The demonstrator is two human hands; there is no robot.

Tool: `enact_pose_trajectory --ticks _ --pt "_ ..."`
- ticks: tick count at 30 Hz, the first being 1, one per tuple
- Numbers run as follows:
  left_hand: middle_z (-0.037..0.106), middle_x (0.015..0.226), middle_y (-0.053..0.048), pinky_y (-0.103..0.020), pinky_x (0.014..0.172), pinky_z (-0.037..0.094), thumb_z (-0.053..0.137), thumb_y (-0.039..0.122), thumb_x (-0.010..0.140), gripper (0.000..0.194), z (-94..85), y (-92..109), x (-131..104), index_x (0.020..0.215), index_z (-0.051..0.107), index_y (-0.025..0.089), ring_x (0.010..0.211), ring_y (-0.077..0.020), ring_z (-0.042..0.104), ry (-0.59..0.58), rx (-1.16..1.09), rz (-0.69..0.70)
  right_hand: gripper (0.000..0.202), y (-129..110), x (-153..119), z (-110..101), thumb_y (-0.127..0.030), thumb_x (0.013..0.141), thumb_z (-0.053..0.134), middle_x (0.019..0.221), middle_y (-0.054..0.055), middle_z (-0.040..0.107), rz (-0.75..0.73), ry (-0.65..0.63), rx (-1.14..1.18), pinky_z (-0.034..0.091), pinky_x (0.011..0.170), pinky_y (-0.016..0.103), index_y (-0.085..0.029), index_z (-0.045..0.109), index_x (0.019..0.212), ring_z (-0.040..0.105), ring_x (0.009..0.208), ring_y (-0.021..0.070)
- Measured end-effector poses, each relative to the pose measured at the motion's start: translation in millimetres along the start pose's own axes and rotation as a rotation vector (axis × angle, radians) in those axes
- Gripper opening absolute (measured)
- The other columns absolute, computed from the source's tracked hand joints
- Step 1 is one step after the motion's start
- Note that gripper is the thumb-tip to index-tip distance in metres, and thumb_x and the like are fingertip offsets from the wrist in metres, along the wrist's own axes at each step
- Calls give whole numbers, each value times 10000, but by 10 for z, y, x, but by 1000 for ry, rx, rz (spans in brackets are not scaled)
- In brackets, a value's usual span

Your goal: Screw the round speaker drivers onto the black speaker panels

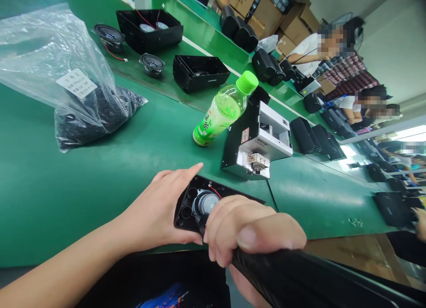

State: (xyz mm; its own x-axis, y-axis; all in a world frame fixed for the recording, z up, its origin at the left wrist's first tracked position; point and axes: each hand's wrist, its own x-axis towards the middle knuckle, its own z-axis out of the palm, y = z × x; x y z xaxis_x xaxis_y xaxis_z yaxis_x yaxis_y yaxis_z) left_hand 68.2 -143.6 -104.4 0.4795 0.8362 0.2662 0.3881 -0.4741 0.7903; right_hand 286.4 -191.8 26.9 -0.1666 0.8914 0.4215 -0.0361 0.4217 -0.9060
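Observation:
My left hand grips the left end of a black speaker panel, its thumb at the near edge and fingers at the far edge. A round speaker driver with a silver magnet sits in the panel, and a red wire runs beside it. My right hand is closed around a thick black electric screwdriver. The tool's front end points down at the panel close to the driver; its bit and the panel's right part are hidden by my fingers.
Beyond the panel stand a screw feeder and a green-capped drink bottle. At left lies a clear bag of small black parts. Speaker boxes and loose drivers line the back. Other people work at right.

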Motion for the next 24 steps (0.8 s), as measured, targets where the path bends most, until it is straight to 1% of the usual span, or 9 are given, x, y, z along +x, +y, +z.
enact_pose_trajectory --ticks 3,6,9,11,14,16,19,22,24 --pt "747 1852 -112 -618 1426 556 1180 725 819 1599 -58 11 16 2066 218 453 1580 -434 777 -37 -4 10 247 158 -23 62 -390 1317 755 753 -52 803 -113 4 68 712 702 351 -400 921 1499 756 597 180" --pt "747 1855 -128 -628 1422 558 1191 744 792 1624 -43 -7 26 2064 231 432 1604 -446 770 -44 -7 6 280 378 -6 135 -348 1220 851 737 -81 717 -269 33 145 638 640 276 -317 892 1495 662 549 134" --pt "727 1878 -146 -663 1448 529 1199 752 759 1663 -11 -36 32 2068 228 420 1652 -474 741 -32 -15 -10 314 547 22 164 -409 1237 829 740 -86 701 -346 -21 173 641 633 248 -305 863 1531 665 550 125" --pt "722 1889 -141 -655 1457 527 1180 783 779 1640 -14 -49 37 2070 236 420 1668 -468 734 -45 -23 -13 346 586 34 166 -453 1242 821 735 -91 690 -382 -41 195 630 611 238 -306 855 1554 663 546 124" --pt "720 1898 -137 -634 1455 539 1155 819 804 1601 -34 -57 44 2069 261 411 1685 -457 730 -68 -31 -14 327 542 18 181 -424 1212 820 762 -76 718 -321 -16 208 614 607 262 -314 872 1516 647 556 131" --pt "732 1881 -145 -643 1462 533 1161 804 795 1615 -31 -62 43 2069 257 396 1678 -459 737 -63 -28 -18 300 499 -23 206 -435 1192 850 781 -71 747 -258 21 202 598 614 284 -359 876 1481 640 573 144" --pt "755 1848 -141 -657 1476 523 1167 755 794 1605 -7 -82 27 2066 256 393 1632 -451 765 -55 -12 -20 255 504 -113 241 -603 1161 920 746 -72 749 -165 118 186 598 633 326 -385 872 1285 641 572 171" --pt "751 1862 -122 -643 1465 548 1143 679 835 1510 6 -118 4 2052 292 403 1611 -433 782 -53 18 -10 528 572 -182 233 -845 1176 800 657 -54 689 26 109 114 681 707 402 -343 796 1014 665 569 209" --pt "751 1867 -122 -630 1447 577 1115 623 859 1446 8 -150 -9 2045 320 394 1610 -430 787 -41 47 -6 684 570 -180 203 -959 1191 655 617 -42 649 126 31 31 707 705 424 -337 764 929 677 561 224"
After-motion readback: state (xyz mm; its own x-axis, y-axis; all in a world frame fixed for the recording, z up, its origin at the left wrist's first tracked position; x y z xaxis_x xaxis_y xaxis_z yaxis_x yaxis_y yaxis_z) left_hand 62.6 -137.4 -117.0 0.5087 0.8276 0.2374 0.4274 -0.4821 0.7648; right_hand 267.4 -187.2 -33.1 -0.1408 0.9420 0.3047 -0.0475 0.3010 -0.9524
